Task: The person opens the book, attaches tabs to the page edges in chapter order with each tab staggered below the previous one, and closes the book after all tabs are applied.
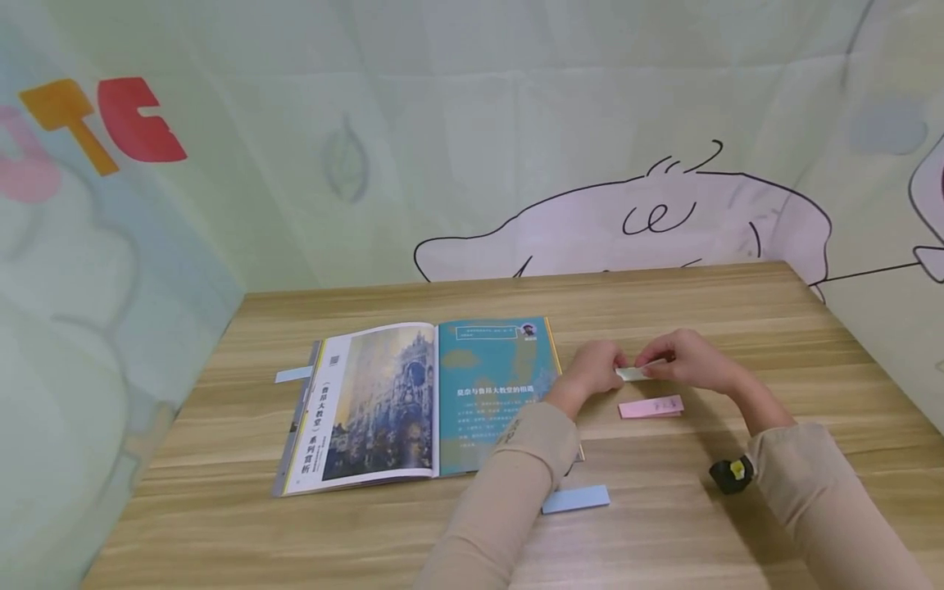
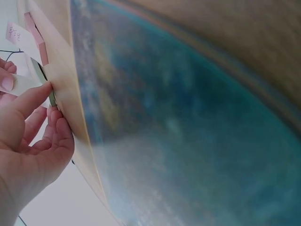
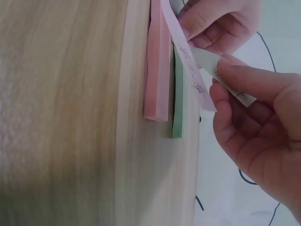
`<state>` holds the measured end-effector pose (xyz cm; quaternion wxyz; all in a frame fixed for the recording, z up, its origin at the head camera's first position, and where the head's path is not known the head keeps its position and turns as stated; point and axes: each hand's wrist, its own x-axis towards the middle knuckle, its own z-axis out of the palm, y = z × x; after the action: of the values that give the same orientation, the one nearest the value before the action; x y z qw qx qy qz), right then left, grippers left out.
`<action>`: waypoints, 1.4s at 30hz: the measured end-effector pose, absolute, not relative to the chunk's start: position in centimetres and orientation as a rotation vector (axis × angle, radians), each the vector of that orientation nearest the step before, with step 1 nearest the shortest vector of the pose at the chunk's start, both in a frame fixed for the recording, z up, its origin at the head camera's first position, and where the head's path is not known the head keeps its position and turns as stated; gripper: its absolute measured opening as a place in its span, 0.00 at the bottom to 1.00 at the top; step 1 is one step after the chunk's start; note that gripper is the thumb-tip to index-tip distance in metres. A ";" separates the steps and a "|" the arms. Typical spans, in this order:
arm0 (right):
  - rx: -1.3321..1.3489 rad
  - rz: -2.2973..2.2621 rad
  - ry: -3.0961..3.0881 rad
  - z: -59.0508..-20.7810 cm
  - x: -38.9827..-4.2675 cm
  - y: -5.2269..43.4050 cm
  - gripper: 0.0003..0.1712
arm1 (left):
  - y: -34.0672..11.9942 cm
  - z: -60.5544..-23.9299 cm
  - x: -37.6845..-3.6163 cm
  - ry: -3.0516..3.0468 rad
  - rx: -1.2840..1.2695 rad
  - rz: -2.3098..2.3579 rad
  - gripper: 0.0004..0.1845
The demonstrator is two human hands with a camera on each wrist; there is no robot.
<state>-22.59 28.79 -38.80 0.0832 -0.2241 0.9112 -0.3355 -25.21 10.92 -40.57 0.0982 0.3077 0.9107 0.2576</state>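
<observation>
My left hand (image 1: 592, 367) pinches one end of a green sticky-note pad (image 3: 178, 108) lying on the table right of the open magazine. My right hand (image 1: 692, 360) pinches the free end of the pad's pale green top sheet (image 3: 205, 58) between thumb and fingers. That sheet is bent up off the pad and carries some dark handwriting, partly covered by the thumb. Nearer me lies a pink sticky-note pad (image 1: 642, 409); its top pink sheet (image 3: 188, 59), written on, stands lifted at one end. In the left wrist view, left fingertips touch the green pad's end.
The open magazine (image 1: 490, 451) lies to the left, a pale blue strip (image 1: 293, 374) sticking out of its left edge. A blue sticky-note pad (image 1: 577, 499) lies near my left forearm. A black wrist device (image 1: 732, 475) sits by the right cuff. A printed cloth hangs behind the table.
</observation>
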 end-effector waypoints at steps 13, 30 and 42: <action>-0.660 -1.109 2.660 -38.4 -22.3 28.9 0.05 | 10.8 -40.6 -25.4 2.677 0.925 0.787 0.09; -0.466 -1.141 2.706 -37.5 -22.9 28.5 0.10 | 8.5 -41.6 -28.4 2.614 0.956 0.900 0.16; -0.316 -1.393 2.542 -38.5 -24.2 24.5 0.14 | 0.6 -36.8 -28.5 2.741 1.134 0.600 0.18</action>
<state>-24.22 24.46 -38.54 0.1124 -0.1078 0.8662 -0.4747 -28.51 0.60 -36.84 0.0574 0.3742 0.9042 0.1979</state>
